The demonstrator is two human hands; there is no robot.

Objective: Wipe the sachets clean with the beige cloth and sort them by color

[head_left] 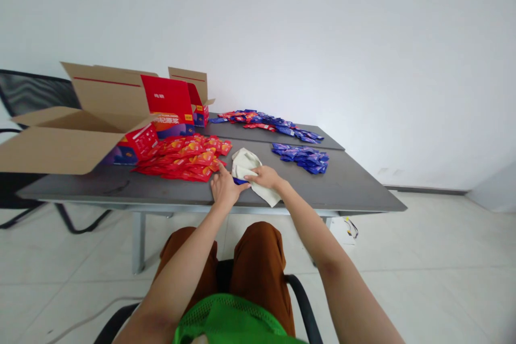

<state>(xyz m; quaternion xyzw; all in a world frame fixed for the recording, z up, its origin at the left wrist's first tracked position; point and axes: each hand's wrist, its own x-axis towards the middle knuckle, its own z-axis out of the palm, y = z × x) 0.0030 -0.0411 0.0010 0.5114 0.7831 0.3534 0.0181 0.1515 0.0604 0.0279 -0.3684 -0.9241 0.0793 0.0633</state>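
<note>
Near the table's front edge, my left hand is closed on a blue packet, of which only a small part shows. My right hand grips a cream cloth, pressing it against that packet. One end of the cloth hangs down to the right by the edge. Just left of my left hand lies a spread pile of red packets. To the right of the cloth is a smaller pile of blue packets.
An open carton stands on the left, its flaps spread over the table. Behind it are a red box and another open box. A row of mixed red and blue packets lies along the back of the grey table.
</note>
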